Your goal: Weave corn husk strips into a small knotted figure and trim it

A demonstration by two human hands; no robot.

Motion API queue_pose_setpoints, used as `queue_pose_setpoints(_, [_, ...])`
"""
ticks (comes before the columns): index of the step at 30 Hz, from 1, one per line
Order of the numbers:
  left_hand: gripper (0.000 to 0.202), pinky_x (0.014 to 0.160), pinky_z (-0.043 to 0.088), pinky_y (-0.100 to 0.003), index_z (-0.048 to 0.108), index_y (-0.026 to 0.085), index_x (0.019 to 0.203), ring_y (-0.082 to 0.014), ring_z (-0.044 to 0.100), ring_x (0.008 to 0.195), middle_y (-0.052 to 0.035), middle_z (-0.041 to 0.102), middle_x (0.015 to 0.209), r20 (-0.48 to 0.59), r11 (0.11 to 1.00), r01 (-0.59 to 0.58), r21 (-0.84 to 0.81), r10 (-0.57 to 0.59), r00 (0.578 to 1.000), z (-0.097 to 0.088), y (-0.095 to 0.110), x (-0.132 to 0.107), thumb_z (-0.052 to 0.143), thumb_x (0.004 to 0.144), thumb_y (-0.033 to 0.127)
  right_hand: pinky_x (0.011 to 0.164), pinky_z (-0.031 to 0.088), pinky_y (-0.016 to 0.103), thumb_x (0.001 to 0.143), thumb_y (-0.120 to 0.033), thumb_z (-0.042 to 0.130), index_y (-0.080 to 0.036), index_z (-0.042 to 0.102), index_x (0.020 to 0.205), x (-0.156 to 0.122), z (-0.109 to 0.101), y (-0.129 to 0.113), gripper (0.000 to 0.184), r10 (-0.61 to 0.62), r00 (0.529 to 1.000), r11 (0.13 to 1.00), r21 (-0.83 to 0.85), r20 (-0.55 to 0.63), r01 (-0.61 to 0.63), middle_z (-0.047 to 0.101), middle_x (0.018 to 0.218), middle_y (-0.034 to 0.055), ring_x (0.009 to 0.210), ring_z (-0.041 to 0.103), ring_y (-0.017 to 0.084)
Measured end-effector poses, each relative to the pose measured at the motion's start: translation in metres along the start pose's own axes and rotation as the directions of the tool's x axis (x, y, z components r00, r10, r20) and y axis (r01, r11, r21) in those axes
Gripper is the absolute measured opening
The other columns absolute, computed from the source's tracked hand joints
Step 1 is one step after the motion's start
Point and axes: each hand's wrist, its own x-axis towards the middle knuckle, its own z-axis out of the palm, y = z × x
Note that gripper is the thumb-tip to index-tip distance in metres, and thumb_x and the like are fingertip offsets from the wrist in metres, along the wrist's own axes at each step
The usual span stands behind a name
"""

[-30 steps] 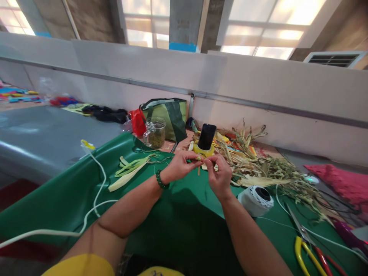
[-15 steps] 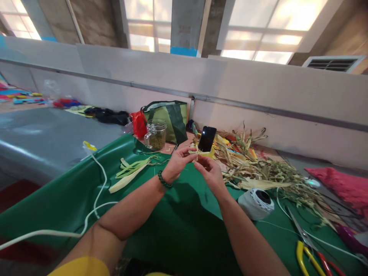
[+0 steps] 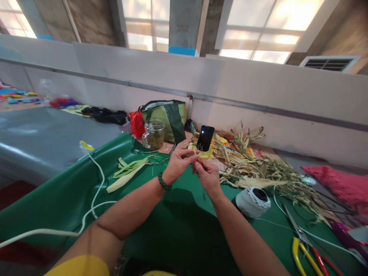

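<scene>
A small pale strip of corn husk (image 3: 196,152) is pinched between the fingers of my left hand (image 3: 178,167), which wears a green bead bracelet. My right hand (image 3: 207,176) is closed right beside it, its fingertips touching or almost touching the left ones. What the right fingers grip is too small to make out. Behind both hands a dark phone (image 3: 205,138) leans upright in a roll of yellow tape (image 3: 207,152). Left of my left hand, green and pale husk leaves (image 3: 128,174) lie on the green sheet (image 3: 189,214).
A cone of white thread (image 3: 253,202), dried husks (image 3: 244,168) and scissors with yellow handles (image 3: 300,234) lie to the right. At the back are a glass mug (image 3: 155,136) and a green bag (image 3: 174,120). A white cable (image 3: 86,220) crosses the left side.
My right hand has turned inward, and its fingers have closed up against the left fingertips. My left hand stays nearly in place. The whole view has shifted slightly.
</scene>
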Motion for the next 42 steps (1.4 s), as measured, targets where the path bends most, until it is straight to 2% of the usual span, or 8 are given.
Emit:
queue_pose_setpoints(8, [0.036, 0.053, 0.042, -0.021, 0.071, 0.012, 0.071, -0.0081, 0.050, 0.053, 0.0003, 0.061, 0.058, -0.196, 0.991, -0.100, 0.093, 0.117, 0.974, -0.031, 0.020, 0.023, 0.080, 0.056, 0.043, 0.049, 0.033, 0.024, 0.081, -0.033, 0.050, -0.020, 0.048, 0.049, -0.013, 0.007, 0.000, 0.035, -0.218, 0.959, 0.931, -0.256, 0.180, 0.260, 0.046, 0.048, -0.0035, 0.047, 0.040, 0.010])
queue_pose_setpoints(13, [0.030, 0.056, 0.045, -0.022, 0.071, 0.012, 0.075, -0.0110, 0.056, 0.057, -0.0018, 0.066, 0.065, -0.010, 0.962, -0.095, 0.258, 0.101, 0.995, -0.025, 0.017, 0.017, 0.080, 0.055, 0.032, 0.051, 0.040, 0.024, 0.080, -0.047, 0.060, -0.019, 0.064, 0.074, 0.010, -0.024, 0.005, 0.028, -0.136, 0.983, 0.974, -0.196, -0.124, 0.110, 0.056, 0.060, -0.0018, 0.052, 0.049, 0.012])
queue_pose_setpoints(16, [0.028, 0.055, 0.044, -0.022, 0.071, 0.012, 0.077, -0.0111, 0.057, 0.057, -0.0025, 0.066, 0.067, 0.095, 0.950, -0.115, 0.290, 0.090, 0.991, -0.017, 0.009, 0.012, 0.079, 0.058, 0.030, 0.063, 0.049, 0.029, 0.072, -0.047, 0.070, -0.019, 0.068, 0.096, 0.017, -0.033, 0.006, 0.037, -0.113, 0.991, 0.986, -0.132, -0.073, 0.103, 0.068, 0.080, 0.0036, 0.067, 0.061, 0.016])
queue_pose_setpoints(23, [0.020, 0.061, 0.048, -0.024, 0.072, 0.013, 0.077, -0.0120, 0.060, 0.060, -0.0026, 0.067, 0.064, 0.227, 0.991, -0.017, 0.134, -0.014, 0.974, -0.015, 0.001, 0.015, 0.075, 0.066, 0.029, 0.056, 0.049, 0.029, 0.073, -0.043, 0.068, -0.019, 0.070, 0.076, 0.016, -0.030, 0.008, 0.024, -0.032, 0.999, 0.995, -0.096, -0.015, 0.031, 0.068, 0.065, 0.0019, 0.056, 0.060, 0.016])
queue_pose_setpoints(30, [0.018, 0.056, 0.043, -0.018, 0.071, 0.008, 0.083, -0.0075, 0.055, 0.057, -0.0001, 0.064, 0.062, 0.172, 0.994, 0.034, 0.107, -0.053, 0.984, -0.020, -0.009, 0.023, 0.070, 0.071, 0.021, 0.067, 0.052, 0.033, 0.073, -0.043, 0.066, -0.019, 0.068, 0.080, 0.023, -0.035, 0.023, 0.025, -0.041, 0.998, 0.995, -0.091, 0.044, 0.045, 0.071, 0.074, 0.0043, 0.067, 0.065, 0.019])
queue_pose_setpoints(35, [0.042, 0.064, 0.051, -0.023, 0.061, 0.008, 0.109, -0.0101, 0.059, 0.065, -0.0031, 0.065, 0.075, -0.149, 0.948, -0.104, 0.299, 0.154, 0.977, -0.026, 0.015, 0.034, 0.070, 0.069, 0.016, 0.072, 0.051, 0.033, 0.077, -0.035, 0.060, -0.019, 0.067, 0.081, 0.031, -0.037, 0.044, 0.017, -0.040, 0.999, 0.946, -0.322, 0.031, 0.048, 0.071, 0.077, 0.0052, 0.072, 0.066, 0.020])
queue_pose_setpoints(39, [0.047, 0.074, 0.053, -0.026, 0.058, 0.013, 0.119, -0.0132, 0.062, 0.078, -0.0051, 0.066, 0.087, -0.028, 0.850, -0.367, 0.378, 0.406, 0.913, -0.020, 0.073, -0.020, 0.068, 0.075, 0.025, 0.074, 0.048, 0.029, 0.080, -0.020, 0.057, -0.021, 0.069, 0.080, 0.025, -0.027, 0.053, 0.012, 0.051, 0.964, 0.789, -0.602, 0.261, 0.122, 0.071, 0.080, 0.0037, 0.077, 0.065, 0.019])
queue_pose_setpoints(42, [0.035, 0.074, 0.051, -0.025, 0.065, 0.016, 0.110, -0.0137, 0.062, 0.079, -0.0057, 0.068, 0.087, 0.119, 0.851, -0.337, 0.402, 0.317, 0.941, -0.021, 0.096, -0.103, 0.065, 0.081, 0.036, 0.063, 0.045, 0.025, 0.073, -0.018, 0.066, -0.019, 0.067, 0.065, 0.023, -0.024, 0.053, 0.008, 0.154, 0.886, 0.741, -0.644, 0.437, 0.189, 0.067, 0.064, 0.0013, 0.065, 0.062, 0.017])
